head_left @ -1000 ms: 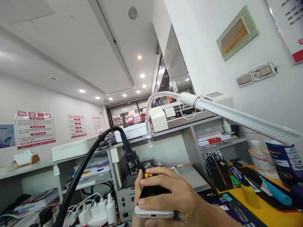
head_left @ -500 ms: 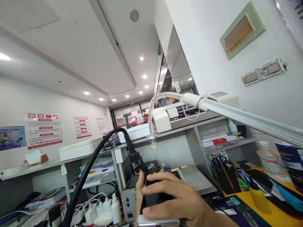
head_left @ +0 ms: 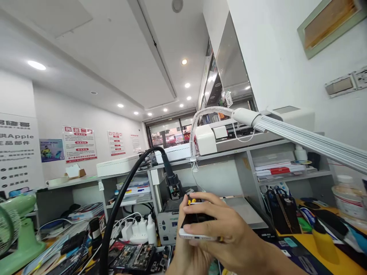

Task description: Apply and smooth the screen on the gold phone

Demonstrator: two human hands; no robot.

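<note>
A smartphone (head_left: 197,220) with a dark face and a white edge is held low in the middle of the view, its port end facing me. My right hand (head_left: 232,235) comes in from the right, with its fingers curled over the phone's top and its thumb on the near edge. My left hand (head_left: 185,260) supports the phone from below and the left, thumb up along its side. Something small and yellow (head_left: 192,200) shows just past my fingertips; I cannot make out what it is.
A thick black hose (head_left: 123,202) arcs from the lower left to a grey station box (head_left: 168,223) behind the phone. A ribbed white lamp arm (head_left: 304,139) crosses the right. A green fan (head_left: 17,233), white chargers (head_left: 137,231), circuit boards (head_left: 137,260), a yellow bottle (head_left: 322,240) and a tool holder (head_left: 282,214) crowd the bench.
My view has swung to the left, bringing the green fan and more of the left wall into sight. Both hands still hold the phone, which now sits a little higher in view.
</note>
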